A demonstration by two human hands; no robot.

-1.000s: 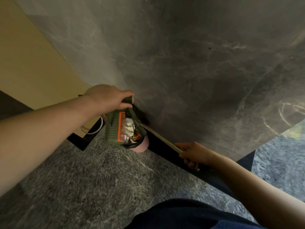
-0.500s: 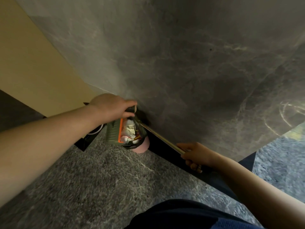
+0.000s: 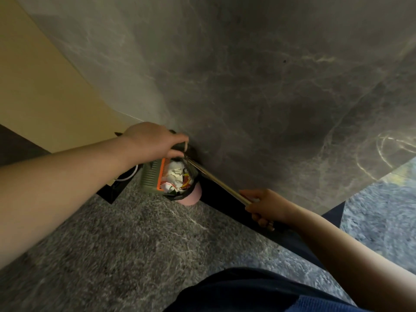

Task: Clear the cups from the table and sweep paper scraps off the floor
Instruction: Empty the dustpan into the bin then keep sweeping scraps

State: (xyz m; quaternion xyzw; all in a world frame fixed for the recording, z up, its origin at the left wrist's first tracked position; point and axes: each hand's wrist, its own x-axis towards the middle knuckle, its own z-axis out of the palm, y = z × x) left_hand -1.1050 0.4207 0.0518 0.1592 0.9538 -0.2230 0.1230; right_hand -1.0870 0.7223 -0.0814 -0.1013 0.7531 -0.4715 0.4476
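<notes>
A green dustpan with an orange comb strip is tipped on its side over a pink bin lined with a black bag. White paper scraps and some coloured bits lie in the bin's mouth. My left hand grips the dustpan's upper edge from above. My right hand is closed around the dustpan's long metal handle, which slants down to the right. No cups are in view.
The bin stands in a corner against a grey marble wall with a black skirting. A yellow panel is at the left, with a white cable at its foot. Speckled grey floor stretches toward me.
My left hand and the dustpan have shifted slightly lower and to the right over the bin, and more white scraps show in the bin's mouth. My right hand has hardly moved.
</notes>
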